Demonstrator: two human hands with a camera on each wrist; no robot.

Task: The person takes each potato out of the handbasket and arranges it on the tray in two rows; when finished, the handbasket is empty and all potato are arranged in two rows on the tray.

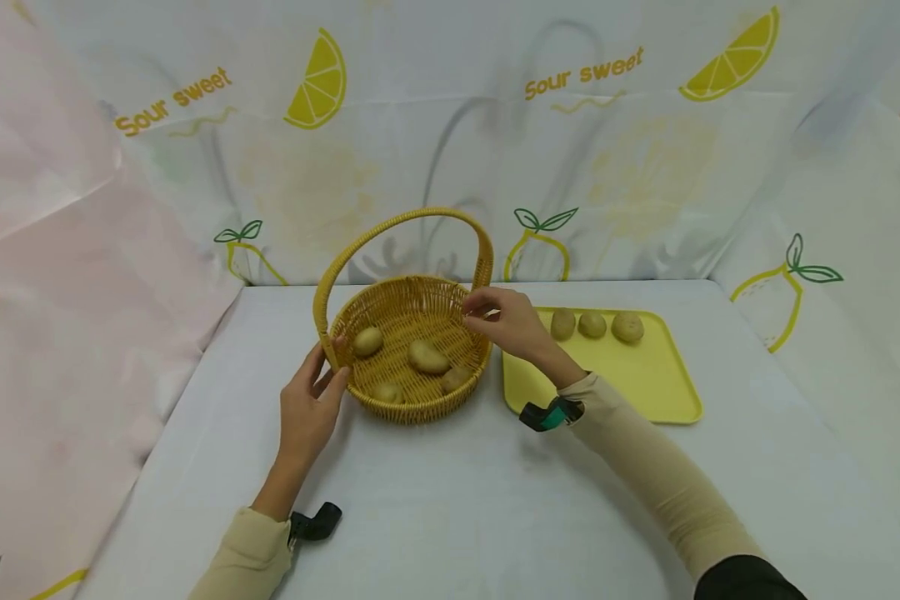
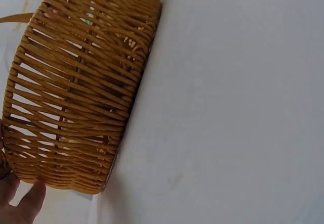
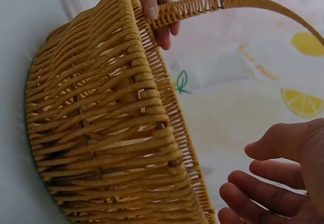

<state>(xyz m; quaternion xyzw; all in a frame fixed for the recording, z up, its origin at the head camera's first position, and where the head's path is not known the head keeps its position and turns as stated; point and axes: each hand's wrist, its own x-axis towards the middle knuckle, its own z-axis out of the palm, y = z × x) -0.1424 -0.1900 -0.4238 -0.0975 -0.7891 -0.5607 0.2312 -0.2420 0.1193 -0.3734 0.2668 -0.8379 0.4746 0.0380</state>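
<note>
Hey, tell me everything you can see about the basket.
The basket is round, golden-brown and open-topped, woven from what looks like wicker, with one tall arched handle. It stands upright on the white table, left of the yellow tray, four potatoes visible inside. The left hand grips it where handle meets rim.

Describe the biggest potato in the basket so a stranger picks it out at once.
On the white table, left of the yellow tray, is the basket. Inside, the potato nearest the middle looks longer and larger than the other three in view.
</note>
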